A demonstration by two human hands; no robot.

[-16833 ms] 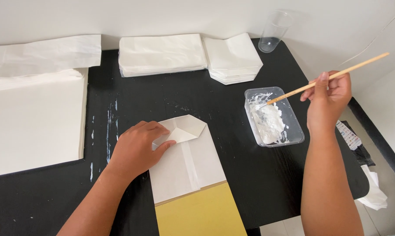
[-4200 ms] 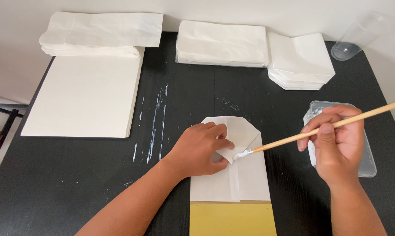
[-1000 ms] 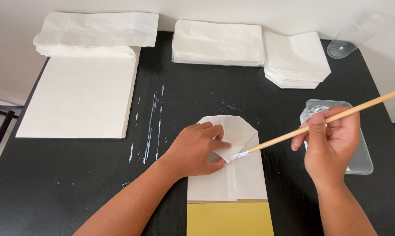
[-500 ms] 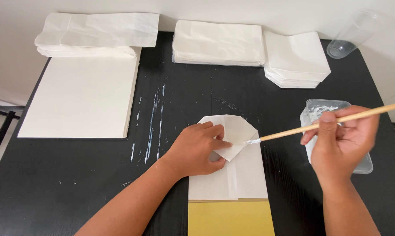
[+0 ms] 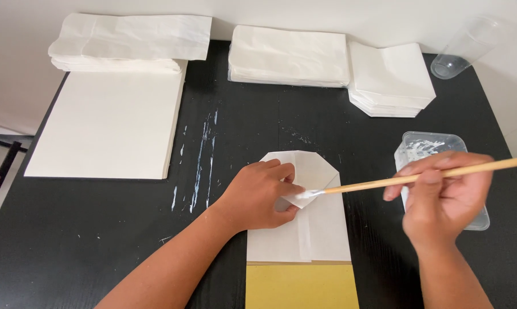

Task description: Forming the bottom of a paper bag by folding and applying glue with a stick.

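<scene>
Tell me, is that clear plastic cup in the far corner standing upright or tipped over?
Tipped over. The clear cup lies on its side at the table's far right corner, its round rim facing the camera.

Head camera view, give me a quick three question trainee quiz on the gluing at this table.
1. True or false: the left hand presses down the folded white paper bag.
2. Which hand holds the wooden brush? A left B right C neither
3. Fill in: the clear glue tray lies partly behind the ____ hand.

Key: 1 true. 2 B. 3 right.
</scene>
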